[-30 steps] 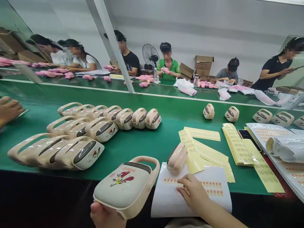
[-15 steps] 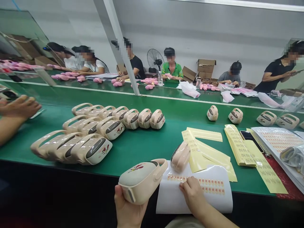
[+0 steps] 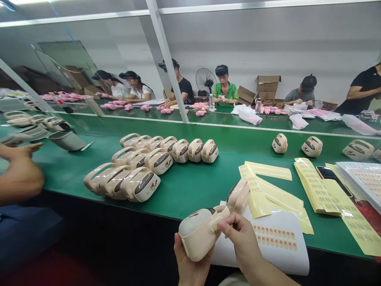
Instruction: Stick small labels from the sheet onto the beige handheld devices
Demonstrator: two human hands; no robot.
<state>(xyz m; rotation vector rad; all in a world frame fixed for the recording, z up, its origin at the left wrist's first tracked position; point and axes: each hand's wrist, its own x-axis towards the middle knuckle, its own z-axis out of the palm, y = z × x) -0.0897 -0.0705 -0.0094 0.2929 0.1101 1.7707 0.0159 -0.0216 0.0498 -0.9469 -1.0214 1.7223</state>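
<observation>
My left hand [image 3: 187, 267] grips a beige handled speaker [image 3: 199, 232] from below, near the front edge of the green belt [image 3: 196, 182]. My right hand [image 3: 239, 238] is pinched closed against the speaker's handle end; whatever is between the fingertips is too small to see. Under my hands lies a white sticker sheet [image 3: 276, 242] with rows of small orange stickers. A second beige speaker [image 3: 238, 195] rests on its far edge.
Three rows of beige speakers [image 3: 149, 163] lie on the belt to the left. Yellow backing sheets [image 3: 274, 190] and a phone [image 3: 333, 178] lie right. Loose speakers [image 3: 279, 143] sit farther back. A neighbour's arm [image 3: 18, 174] is left. Several people work across the belt.
My right hand left the sticker sheet and came up to the speaker's handle. My left hand tilted the speaker and brought it right. The view panned left.
</observation>
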